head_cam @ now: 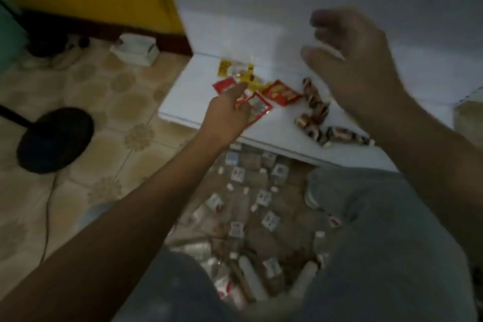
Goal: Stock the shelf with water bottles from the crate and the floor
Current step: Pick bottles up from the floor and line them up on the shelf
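A red sachet (254, 110) was pinched by the left hand (226, 115) over the white shelf (198, 91). The right hand (358, 60) was held raised above it, fingers loosely curled (blurred, nothing seen gripped). Brown sachets (316, 110) were scattered just beside. The water bottles (248, 219) were left lying on the floor below, well apart from both hands.

Sachets (251, 91) on the shelf (193, 91) at its left, wrapped sweets (317, 112) to their right, water bottles (251, 206) on the floor (125, 102) below the shelf's front edge, fan base (55, 140) far left
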The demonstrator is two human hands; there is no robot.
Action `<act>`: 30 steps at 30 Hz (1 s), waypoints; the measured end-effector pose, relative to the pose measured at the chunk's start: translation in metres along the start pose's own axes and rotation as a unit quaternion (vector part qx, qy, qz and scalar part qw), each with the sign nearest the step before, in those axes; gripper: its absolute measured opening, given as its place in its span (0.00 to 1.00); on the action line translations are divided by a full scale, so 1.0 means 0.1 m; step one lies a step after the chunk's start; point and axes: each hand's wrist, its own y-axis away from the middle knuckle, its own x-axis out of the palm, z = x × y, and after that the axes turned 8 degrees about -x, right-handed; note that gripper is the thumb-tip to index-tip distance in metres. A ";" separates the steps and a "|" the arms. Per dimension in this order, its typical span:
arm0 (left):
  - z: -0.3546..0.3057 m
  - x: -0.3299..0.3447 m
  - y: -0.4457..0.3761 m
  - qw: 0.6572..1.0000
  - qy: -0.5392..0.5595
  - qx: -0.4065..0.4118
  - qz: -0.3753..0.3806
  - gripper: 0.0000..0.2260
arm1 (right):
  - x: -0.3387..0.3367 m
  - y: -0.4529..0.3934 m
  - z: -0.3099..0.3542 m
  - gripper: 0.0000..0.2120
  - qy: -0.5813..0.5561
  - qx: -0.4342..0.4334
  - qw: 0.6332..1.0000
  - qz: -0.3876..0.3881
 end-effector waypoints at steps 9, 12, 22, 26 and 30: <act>2.12 0.51 0.15 0.944 0.087 -0.311 0.074 0.19 | 2.02 0.86 -1.69 0.10 -0.031 0.454 0.865 0.211; 2.65 0.91 0.12 0.910 0.102 -0.387 0.105 0.18 | 2.34 1.16 -2.33 0.02 0.060 0.476 0.825 0.300; 3.43 1.85 0.33 0.830 0.164 -0.509 0.159 0.11 | 3.04 1.93 -3.90 0.19 0.345 -0.297 0.609 0.650; 3.59 1.84 0.21 0.823 0.171 -0.521 0.147 0.10 | 3.39 1.92 -4.18 0.11 0.348 -0.407 0.526 0.661; 3.67 1.69 0.07 0.812 0.178 -0.547 0.102 0.17 | 3.39 1.77 -4.14 0.19 0.303 -0.358 0.612 0.638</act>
